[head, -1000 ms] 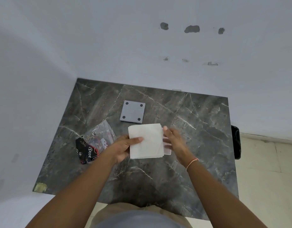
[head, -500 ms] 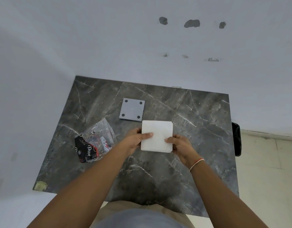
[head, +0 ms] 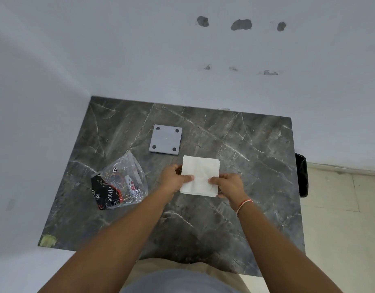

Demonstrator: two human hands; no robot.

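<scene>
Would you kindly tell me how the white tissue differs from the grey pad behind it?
The white tissue is plain, while the grey pad has a dark dot near each corner. The left hand and right hand pinch the white tissue; the grey pad lies untouched on the table. The white tissue sits nearer the person than the grey pad. Both are flat and roughly square.

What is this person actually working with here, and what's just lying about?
In hand:
- napkin, gripped at its near edge by the left hand and the right hand

Lying about:
- grey square plate, beyond the napkin
- plastic bag with a dark packet inside, to the left
- black bin, off the right edge
</scene>
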